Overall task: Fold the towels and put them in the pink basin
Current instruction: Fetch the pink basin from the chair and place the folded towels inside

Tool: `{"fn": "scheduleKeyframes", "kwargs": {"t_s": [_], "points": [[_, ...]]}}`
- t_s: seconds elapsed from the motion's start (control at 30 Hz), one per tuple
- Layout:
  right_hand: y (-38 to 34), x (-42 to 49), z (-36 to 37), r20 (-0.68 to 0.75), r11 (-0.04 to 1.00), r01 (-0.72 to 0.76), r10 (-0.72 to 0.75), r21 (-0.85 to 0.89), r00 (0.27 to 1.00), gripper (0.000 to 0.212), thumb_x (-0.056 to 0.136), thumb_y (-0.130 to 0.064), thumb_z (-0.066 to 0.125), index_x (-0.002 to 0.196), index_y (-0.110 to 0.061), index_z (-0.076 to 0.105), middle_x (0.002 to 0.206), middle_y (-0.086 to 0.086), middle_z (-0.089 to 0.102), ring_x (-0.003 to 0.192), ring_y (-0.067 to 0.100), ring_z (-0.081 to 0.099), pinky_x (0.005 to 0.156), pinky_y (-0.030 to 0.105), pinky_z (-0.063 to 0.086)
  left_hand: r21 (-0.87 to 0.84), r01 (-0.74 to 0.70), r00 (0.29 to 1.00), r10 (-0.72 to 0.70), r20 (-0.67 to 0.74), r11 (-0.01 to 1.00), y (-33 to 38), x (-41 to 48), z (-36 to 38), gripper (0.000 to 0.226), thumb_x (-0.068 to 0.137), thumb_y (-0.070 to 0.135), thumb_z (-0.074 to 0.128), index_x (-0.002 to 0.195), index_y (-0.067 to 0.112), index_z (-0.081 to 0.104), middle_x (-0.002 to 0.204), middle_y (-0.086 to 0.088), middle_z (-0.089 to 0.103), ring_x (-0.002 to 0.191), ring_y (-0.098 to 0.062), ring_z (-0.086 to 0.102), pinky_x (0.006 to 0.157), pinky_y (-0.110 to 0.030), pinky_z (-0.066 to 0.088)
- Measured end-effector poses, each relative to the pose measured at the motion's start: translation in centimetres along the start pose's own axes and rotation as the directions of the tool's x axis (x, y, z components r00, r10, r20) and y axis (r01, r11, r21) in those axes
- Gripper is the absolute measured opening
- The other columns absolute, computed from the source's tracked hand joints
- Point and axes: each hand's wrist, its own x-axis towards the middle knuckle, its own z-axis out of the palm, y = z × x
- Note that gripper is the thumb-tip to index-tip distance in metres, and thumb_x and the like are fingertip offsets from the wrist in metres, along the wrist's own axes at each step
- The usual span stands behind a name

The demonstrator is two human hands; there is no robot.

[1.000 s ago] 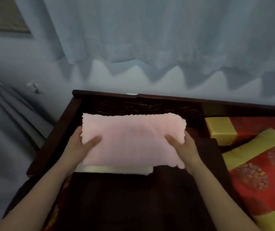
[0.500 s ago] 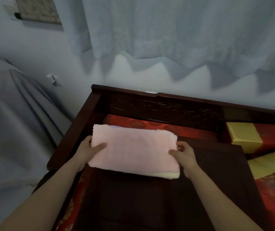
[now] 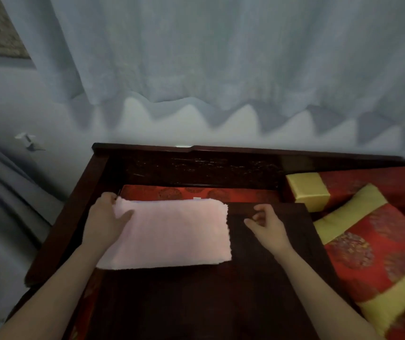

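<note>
On the dark wooden table [image 3: 196,303], my left hand [image 3: 105,222] pinches the folded pink terry towel [image 3: 172,234]; my right hand [image 3: 265,224], loosely curled and empty, should fold it evenly.

Pink towel [image 3: 172,233] folded into flat rectangle, lying on dark wooden board, left end under hand

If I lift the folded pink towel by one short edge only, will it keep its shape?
Probably not. The fuzzy folded pink terry towel lies limp and flat on the dark wooden board, so it would likely sag and unfold. It looks light; the left hand alone rests on it.
</note>
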Motion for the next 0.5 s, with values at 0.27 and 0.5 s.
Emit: {"fn": "scheduleKeyframes", "kwargs": {"t_s": [0.27,0.5], "points": [[3.2,-7.4,-21.4,-0.368,0.632,0.009,-0.462,-0.775,0.807,0.073,0.091,-0.054,0.032,0.148,-0.01,0.025,0.158,0.007,0.02,0.147,0.022,0.013,0.117,0.047,0.014,0.202,-0.713,0.681,0.732,-0.026,0.671,23.6,-8.3,4.3,0.067,0.09,0.046,0.036,0.147,0.011,0.031,0.156,-0.01,0.027,0.146,-0.025,0.019,0.113,-0.052,0.024],[11.8,-19.2,-41.6,-0.574,0.61,-0.264,-0.392,-0.747,0.719,0.077,0.09,-0.059,0.025,0.147,-0.008,0.027,0.157,0.01,0.022,0.147,0.022,0.014,0.118,0.047,0.011,0.129,-0.832,0.55,0.833,0.061,0.54,44.9,-21.2,9.8,0.072,0.096,0.041,0.039,0.153,0.011,0.006,0.161,-0.007,0.005,0.149,-0.022,0.002,0.118,-0.047,0.009]]}}
